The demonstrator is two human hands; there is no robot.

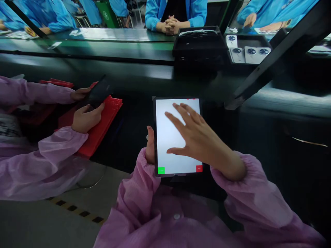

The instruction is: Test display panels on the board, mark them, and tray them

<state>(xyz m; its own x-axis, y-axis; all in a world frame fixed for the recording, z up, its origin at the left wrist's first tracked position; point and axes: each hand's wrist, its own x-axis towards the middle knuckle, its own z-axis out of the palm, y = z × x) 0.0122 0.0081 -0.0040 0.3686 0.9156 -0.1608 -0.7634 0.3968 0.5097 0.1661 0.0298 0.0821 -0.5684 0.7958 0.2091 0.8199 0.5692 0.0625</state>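
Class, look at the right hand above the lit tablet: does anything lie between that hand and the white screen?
Nothing visible does. The right hand hovers spread directly over the tablet, which the left hand grips by its left edge.

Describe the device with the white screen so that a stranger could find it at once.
Start at the long dark conveyor across the scene, then look down to the centre. There the left hand grips the tablet by its edge, the right hand spread over it. Only its screen glows white, with green and red corner buttons.
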